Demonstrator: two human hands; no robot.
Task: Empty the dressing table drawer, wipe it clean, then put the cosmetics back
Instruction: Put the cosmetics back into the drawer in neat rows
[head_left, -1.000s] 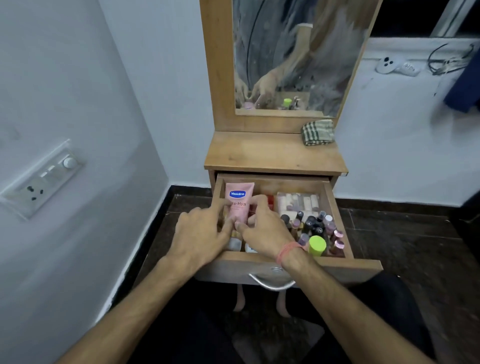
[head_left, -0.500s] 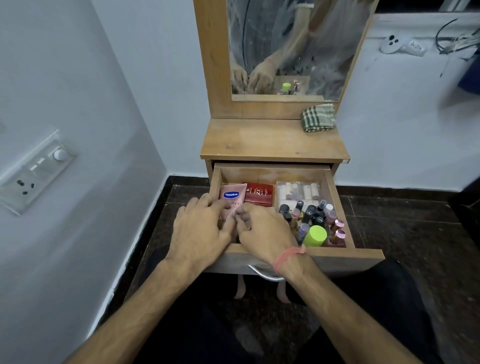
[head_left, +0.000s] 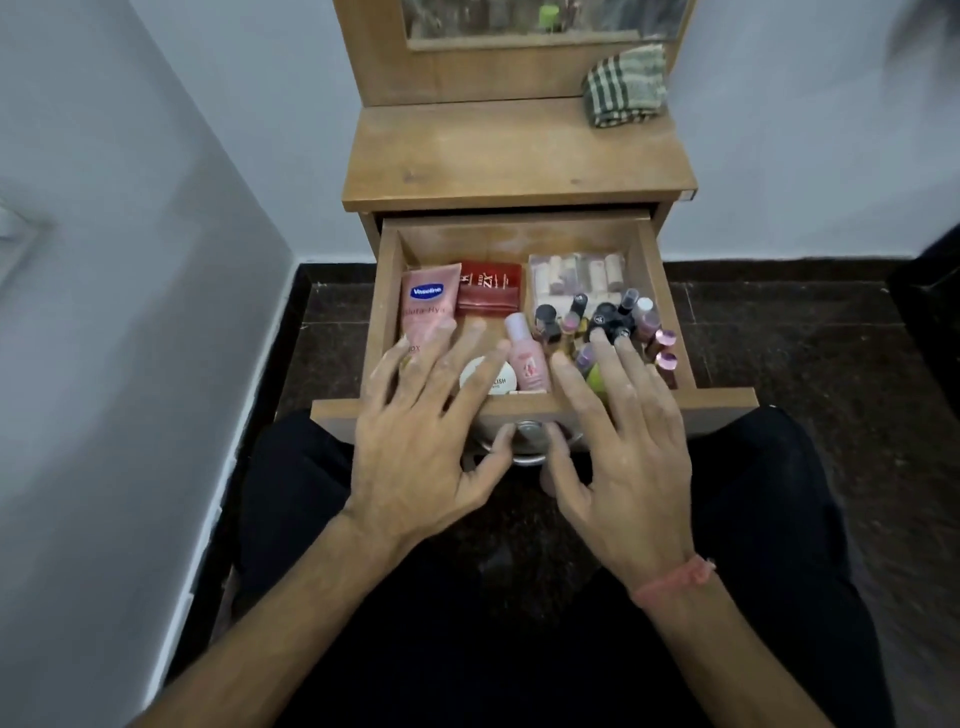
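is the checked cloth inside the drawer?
No, the checked cloth lies on the dressing table top at its back right corner, outside the open drawer.

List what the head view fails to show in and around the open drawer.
- Round white jar: label partly covered by the left hand.
- Green-capped bottle: mostly behind the right hand.
- Drawer handle: ends hidden by both thumbs.
- Mirror: cut off by the top edge.
- Small bottles: labels too small and blurred to read.
- Red pouch: print blurred.
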